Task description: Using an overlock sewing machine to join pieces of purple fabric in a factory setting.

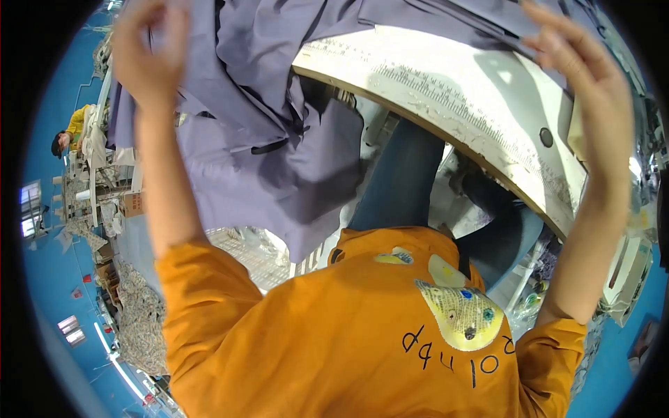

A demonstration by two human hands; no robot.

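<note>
Purple-grey fabric lies bunched across the far part of the white worktable and hangs down over its left side toward my lap. My left hand is raised at the upper left, in front of the fabric. It is blurred, and its fingertips run into the upper edge, so a grip cannot be made out. At the upper right, my right hand hovers by the fabric's right part with its fingers stretched and apart. Nothing shows in it.
The worktable's curved near edge carries a printed ruler scale and a dark round spot. Below the hanging fabric stands a white slatted basket. Far left, another person in yellow is near cluttered tables, with a heap of patterned cloth closer by.
</note>
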